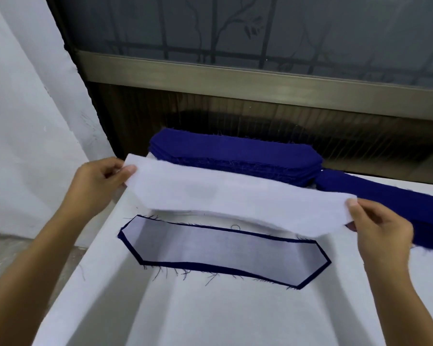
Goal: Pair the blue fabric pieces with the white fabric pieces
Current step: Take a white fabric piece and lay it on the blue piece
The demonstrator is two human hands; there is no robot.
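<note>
We note the white fabric piece (235, 196) pinched at each end by the left hand (95, 183) and right hand (380, 228), sagging between them above a finished pair (223, 248); we judge it light and limp, best held at both ends.

A frosted window (260, 33) fills the top of the view, its dim grey glass patterned with branches and leaves and crossed by dark bars, set in a dull bronze metal frame (235, 76). Below the frame runs a dark brown ribbed panel (260, 126). A plain white wall (23, 116) stands at the left above a strip of grey speckled floor (3, 258), and the white worktop (210, 320) reaches up to the panel.
</note>
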